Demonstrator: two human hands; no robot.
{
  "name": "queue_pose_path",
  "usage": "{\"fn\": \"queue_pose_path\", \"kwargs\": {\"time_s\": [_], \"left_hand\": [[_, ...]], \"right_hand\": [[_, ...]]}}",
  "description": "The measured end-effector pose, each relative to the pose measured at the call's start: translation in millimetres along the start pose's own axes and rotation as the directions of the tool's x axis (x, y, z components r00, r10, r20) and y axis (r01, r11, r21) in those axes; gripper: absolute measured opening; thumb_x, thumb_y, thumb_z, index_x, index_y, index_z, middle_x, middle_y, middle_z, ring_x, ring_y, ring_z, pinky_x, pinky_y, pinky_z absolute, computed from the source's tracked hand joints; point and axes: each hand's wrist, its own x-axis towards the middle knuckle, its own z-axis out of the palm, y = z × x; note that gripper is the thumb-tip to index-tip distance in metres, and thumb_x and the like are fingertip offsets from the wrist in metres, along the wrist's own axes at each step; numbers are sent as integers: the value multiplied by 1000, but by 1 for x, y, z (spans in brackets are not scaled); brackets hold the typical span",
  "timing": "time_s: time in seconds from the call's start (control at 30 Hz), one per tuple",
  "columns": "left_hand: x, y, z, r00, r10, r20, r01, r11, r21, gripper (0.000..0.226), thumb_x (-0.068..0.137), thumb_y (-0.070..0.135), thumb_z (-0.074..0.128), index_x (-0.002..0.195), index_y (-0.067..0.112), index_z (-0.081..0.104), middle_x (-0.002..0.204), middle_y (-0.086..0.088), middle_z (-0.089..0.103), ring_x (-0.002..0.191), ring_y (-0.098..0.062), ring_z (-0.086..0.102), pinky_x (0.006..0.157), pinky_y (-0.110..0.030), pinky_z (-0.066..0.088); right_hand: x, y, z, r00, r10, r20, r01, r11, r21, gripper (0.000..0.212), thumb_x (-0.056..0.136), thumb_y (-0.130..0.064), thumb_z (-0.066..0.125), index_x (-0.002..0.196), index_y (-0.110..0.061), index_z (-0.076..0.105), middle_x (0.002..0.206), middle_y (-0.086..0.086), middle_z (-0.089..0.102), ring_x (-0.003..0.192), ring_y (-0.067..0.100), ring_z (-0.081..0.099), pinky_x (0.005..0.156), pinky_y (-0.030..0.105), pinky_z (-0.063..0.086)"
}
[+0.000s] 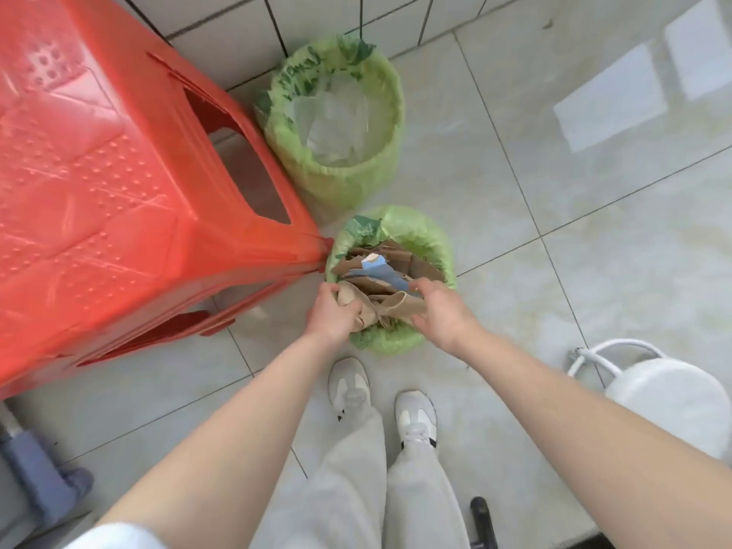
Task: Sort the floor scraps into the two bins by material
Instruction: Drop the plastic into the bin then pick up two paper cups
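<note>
Two round bins lined with green bags stand on the tiled floor. The near bin [420,227] is packed with brown cardboard scraps [404,259] and a blue-and-white piece. The far bin [390,79] by the wall holds clear plastic film [336,120]. Both hands are at the near bin's front rim. My left hand [330,315] grips a crumpled brown paper scrap [382,307] and presses it down into the bin. My right hand [443,311] holds the same scrap's right end, fingers curled over it.
A large red plastic stool [130,184] stands at the left, its corner touching the near bin. A white round stool [665,394] sits at the right. A blue object [35,465] lies at the lower left. My feet are just behind the near bin.
</note>
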Motion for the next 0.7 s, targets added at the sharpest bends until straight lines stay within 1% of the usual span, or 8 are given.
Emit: {"fn": "queue_pose_path", "kwargs": {"time_s": [0.13,0.23,0.3,0.37,0.47,0.53,0.63,0.7], "left_hand": [[0,-5,3,999,-13,52,15,999,-49,68,69,20,71,130,22,42,115,0,55,108,-26,57,91,-46,52],[-5,-4,3,997,-14,76,20,997,-80,86,56,28,70,136,26,38,122,-2,55,111,-24,56,94,-46,51],[-7,-1,3,996,1,91,10,993,-120,84,64,26,72,139,24,35,126,-3,54,112,-22,55,95,-46,50],[-8,1,5,992,12,127,13,981,-191,79,76,14,74,142,22,31,123,-2,54,110,-19,56,93,-45,52],[-8,5,8,989,31,148,7,970,-244,76,80,11,71,143,26,31,124,-1,57,111,-18,58,89,-43,54],[-10,7,8,991,36,126,-12,982,-191,75,81,13,70,143,25,31,121,1,56,112,-19,57,93,-44,52],[-18,7,5,996,49,68,-47,998,-37,72,79,16,71,141,22,34,118,1,53,115,-22,54,98,-44,47],[-30,7,0,997,62,41,-62,998,-1,66,81,14,67,139,21,37,113,2,52,106,-23,57,93,-40,50]], "right_hand": [[1,9,1,999,35,-23,-34,999,26,56,87,-12,60,138,-9,38,134,17,45,123,34,46,103,34,36],[0,14,-1,997,64,-31,-63,997,49,54,87,-12,58,138,-8,38,137,16,45,124,33,47,103,35,38],[-1,15,-3,996,80,-31,-78,995,61,53,88,-13,56,138,-8,38,137,16,44,124,32,47,102,34,38],[-2,16,-5,996,78,-36,-76,995,57,52,88,-13,55,137,-8,39,137,15,45,124,32,47,101,32,37],[-2,17,-8,997,66,-42,-64,997,49,51,88,-14,54,136,-7,40,137,15,45,124,32,47,101,31,37],[-3,17,-11,997,68,-42,-66,997,47,49,88,-14,54,135,-8,42,136,14,46,123,31,47,101,32,37],[-11,18,-17,997,68,-44,-66,997,48,47,88,-15,52,134,-9,44,133,13,49,122,30,48,100,33,39],[-21,16,-23,997,62,-51,-59,997,45,45,89,-15,51,133,-9,45,130,13,51,120,30,50,99,34,40]]}}
